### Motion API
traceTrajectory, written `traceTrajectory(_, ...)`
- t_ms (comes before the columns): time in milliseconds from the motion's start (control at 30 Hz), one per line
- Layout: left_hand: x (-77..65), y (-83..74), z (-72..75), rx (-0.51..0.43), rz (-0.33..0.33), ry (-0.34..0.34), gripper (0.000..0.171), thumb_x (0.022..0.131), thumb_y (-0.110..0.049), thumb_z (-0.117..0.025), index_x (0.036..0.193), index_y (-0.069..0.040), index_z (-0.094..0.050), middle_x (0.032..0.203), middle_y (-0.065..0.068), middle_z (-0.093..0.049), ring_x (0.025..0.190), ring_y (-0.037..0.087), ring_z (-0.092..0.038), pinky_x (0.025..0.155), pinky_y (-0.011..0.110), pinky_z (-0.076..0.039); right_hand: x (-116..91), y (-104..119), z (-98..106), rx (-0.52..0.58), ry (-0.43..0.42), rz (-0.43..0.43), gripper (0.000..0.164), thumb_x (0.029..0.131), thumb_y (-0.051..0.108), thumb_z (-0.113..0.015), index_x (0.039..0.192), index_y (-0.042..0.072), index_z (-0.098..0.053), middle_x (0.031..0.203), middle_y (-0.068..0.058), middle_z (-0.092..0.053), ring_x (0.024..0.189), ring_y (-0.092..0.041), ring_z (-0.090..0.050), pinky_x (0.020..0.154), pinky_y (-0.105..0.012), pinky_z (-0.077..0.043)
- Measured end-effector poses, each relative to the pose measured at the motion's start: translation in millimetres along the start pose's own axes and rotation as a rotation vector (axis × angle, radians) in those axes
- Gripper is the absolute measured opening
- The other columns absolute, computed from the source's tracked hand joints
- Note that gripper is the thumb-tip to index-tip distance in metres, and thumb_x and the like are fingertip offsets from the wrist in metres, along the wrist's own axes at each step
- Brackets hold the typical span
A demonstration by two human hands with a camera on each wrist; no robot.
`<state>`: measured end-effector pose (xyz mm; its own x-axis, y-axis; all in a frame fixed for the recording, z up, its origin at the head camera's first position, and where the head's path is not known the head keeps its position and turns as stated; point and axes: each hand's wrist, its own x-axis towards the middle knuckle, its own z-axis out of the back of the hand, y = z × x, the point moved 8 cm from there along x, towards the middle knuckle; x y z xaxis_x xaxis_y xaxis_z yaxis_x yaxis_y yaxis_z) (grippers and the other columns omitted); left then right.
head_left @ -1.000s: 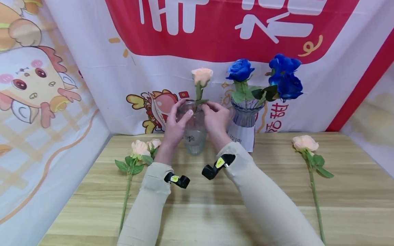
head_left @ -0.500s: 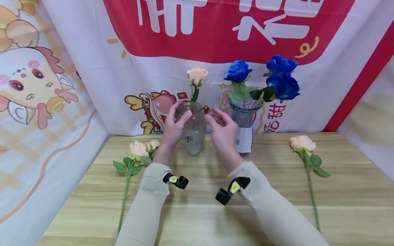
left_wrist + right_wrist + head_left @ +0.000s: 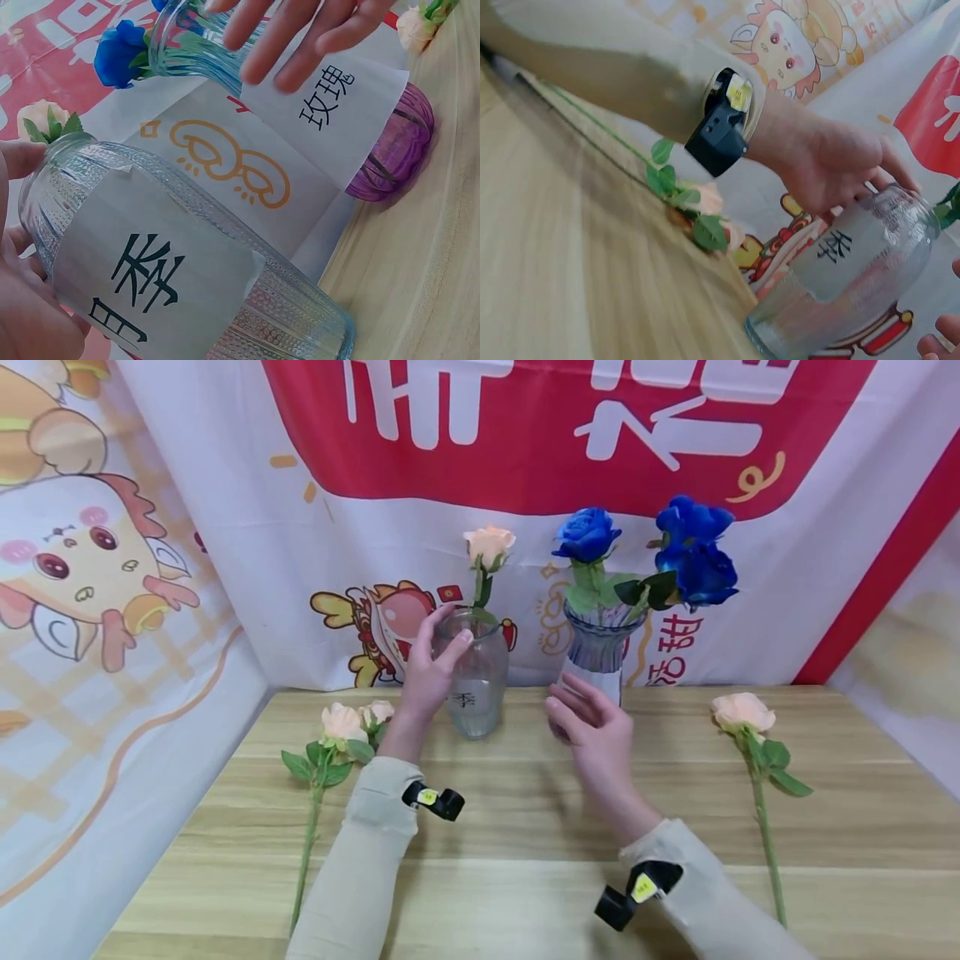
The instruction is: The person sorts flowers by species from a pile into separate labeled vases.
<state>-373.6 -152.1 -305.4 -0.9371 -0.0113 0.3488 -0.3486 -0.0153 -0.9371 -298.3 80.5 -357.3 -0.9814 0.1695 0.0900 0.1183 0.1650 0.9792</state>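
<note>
My left hand [image 3: 427, 681] grips a clear ribbed glass vase [image 3: 489, 672] just below its rim, thumb on the near side. The vase stands upright on the table with a paper label [image 3: 157, 262] on its front. One peach rose [image 3: 489, 545] rises from its mouth, the flower well above the rim. My right hand [image 3: 597, 735] hovers with loosely bent fingers and holds nothing, in front of a second glass vase [image 3: 596, 647], partly covering it. That vase is bluish at the top, with a purple base [image 3: 409, 142] and a white label [image 3: 330, 105].
Blue roses [image 3: 587, 533] stand in the second vase. Peach roses [image 3: 342, 727] lie on the left of the table [image 3: 487, 893], partly behind my left forearm. Another peach rose [image 3: 742, 710] with a long stem lies at the right. A printed cloth [image 3: 405, 539] hangs behind.
My right hand has let go of the peach rose at the vase's mouth and drawn back to the right and nearer me. The flower now stands in the vase; my left hand keeps its grip.
</note>
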Motion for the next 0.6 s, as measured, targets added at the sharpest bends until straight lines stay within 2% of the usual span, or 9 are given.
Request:
traceTrajectory(233,0.0,-0.1,-2.2,-0.004,0.000,-0.003,0.061,0.106,-0.020,-0.063,0.161,-0.012,-0.040,0.158,0.009,-0.050,0.137,0.025,-0.053,0.115,0.046,-0.049,-7,1,35,-0.053,-0.049,0.023,0.040,0.101,0.012,-0.073,0.141,0.015,-0.068,0.116,0.010,-0.080,0.115,-0.002,-0.071,0.095,-0.016,-0.057)
traceTrajectory(400,-1.1,0.0,-0.6,0.006,0.011,-0.008,0.061,0.106,-0.022,-0.063,0.162,-0.013,-0.040,0.158,0.008,-0.048,0.136,0.024,-0.051,0.114,0.045,-0.048,-11,-1,50,-0.113,-0.013,-0.017,0.043,0.101,0.019,-0.073,0.143,0.012,-0.065,0.109,0.017,-0.080,0.111,-0.001,-0.072,0.094,-0.017,-0.057)
traceTrajectory(600,-1.1,-0.1,-0.1,0.024,0.021,-0.005,0.062,0.105,-0.024,-0.063,0.162,-0.016,-0.040,0.160,0.006,-0.047,0.139,0.025,-0.050,0.117,0.046,-0.047,-11,1,74,-0.181,-0.065,-0.039,0.049,0.099,0.026,-0.077,0.145,0.015,-0.063,0.108,0.020,-0.080,0.107,0.000,-0.072,0.088,-0.018,-0.059)
